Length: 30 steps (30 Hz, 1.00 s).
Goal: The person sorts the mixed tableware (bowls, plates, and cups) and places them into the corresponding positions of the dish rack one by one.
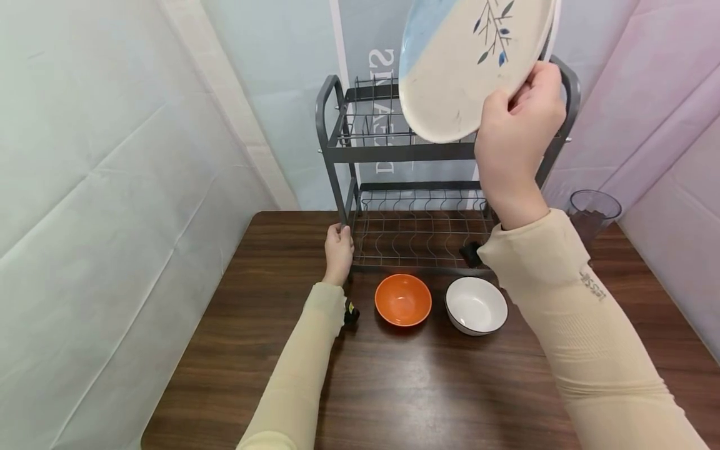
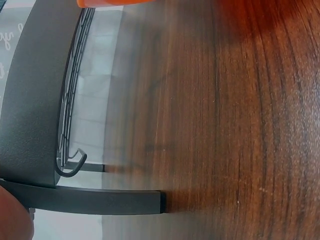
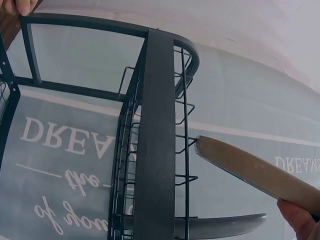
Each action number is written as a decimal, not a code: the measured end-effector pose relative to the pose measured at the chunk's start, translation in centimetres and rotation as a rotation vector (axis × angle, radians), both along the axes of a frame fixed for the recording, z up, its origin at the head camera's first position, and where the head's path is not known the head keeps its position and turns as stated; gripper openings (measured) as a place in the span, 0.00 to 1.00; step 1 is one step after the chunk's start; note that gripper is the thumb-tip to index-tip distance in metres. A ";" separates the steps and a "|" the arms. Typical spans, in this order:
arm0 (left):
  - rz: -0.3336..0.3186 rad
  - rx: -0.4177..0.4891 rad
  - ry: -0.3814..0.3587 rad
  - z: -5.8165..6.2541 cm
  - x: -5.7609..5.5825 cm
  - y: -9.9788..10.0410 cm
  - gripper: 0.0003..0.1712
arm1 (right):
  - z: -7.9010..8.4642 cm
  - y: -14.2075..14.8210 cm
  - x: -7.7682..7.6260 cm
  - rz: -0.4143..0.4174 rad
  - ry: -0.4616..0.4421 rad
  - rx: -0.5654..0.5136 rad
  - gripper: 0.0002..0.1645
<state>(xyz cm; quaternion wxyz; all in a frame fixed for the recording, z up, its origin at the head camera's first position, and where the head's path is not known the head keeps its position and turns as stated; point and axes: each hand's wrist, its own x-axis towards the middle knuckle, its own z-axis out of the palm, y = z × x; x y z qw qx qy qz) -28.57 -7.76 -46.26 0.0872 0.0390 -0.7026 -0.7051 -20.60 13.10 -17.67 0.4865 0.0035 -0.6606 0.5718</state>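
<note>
My right hand (image 1: 520, 128) grips the edge of a cream oval plate (image 1: 450, 81) with a blue corner and a leafy sprig. The plate is raised over the top tier of a black two-tier dish rack (image 1: 402, 154). In the right wrist view the plate (image 3: 255, 170) appears edge-on beside the upper wires, right fingers (image 3: 295, 217) at its edge. Behind it in the head view runs another pale rim, mostly hidden. My left hand (image 1: 339, 253) holds the rack's left post low down. The left wrist view shows only part of that hand, by the rack's foot (image 2: 100, 201).
In front of the rack, an orange bowl (image 1: 402, 300) and a white dark-rimmed bowl (image 1: 476, 305) stand on the brown wooden table (image 1: 405, 387). A clear tumbler (image 1: 594, 209) is at the right. Hanging cloth (image 1: 112, 187) encloses the table's sides and back.
</note>
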 end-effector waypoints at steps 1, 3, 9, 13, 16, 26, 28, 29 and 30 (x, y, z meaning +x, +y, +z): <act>-0.001 -0.001 0.001 0.0 0.0 0.0 0.19 | 0.1 0.0 -0.2 -0.014 -0.002 0.011 0.13; -0.004 0.000 0.000 0.0 0.0 0.0 0.18 | 0.1 0.2 -0.5 -0.048 -0.008 0.046 0.13; -0.013 0.011 0.000 0.1 0.1 0.0 0.17 | 0.1 0.5 -1.1 -0.167 -0.054 0.185 0.10; -0.019 0.021 0.007 0.2 0.2 0.1 0.16 | 0.6 0.3 -1.2 -0.204 -0.110 0.236 0.10; -0.022 0.027 0.004 0.2 0.2 0.1 0.18 | 1.2 0.0 -1.2 -0.224 -0.183 0.292 0.13; -0.011 0.034 -0.004 -0.1 0.2 -0.2 0.20 | 4.0 -1.0 -2.4 -0.149 -0.508 0.506 0.21; -0.011 0.042 -0.003 0.0 0.2 -0.1 0.20 | 4.3 -1.2 -2.8 -0.124 -0.577 0.537 0.24; -0.011 0.046 -0.002 0.0 0.2 0.0 0.20 | 4.3 -1.2 -3.1 -0.118 -0.594 0.555 0.24; -0.013 0.050 0.000 0.0 0.2 0.0 0.21 | 4.3 -1.3 -3.3 -0.116 -0.609 0.573 0.24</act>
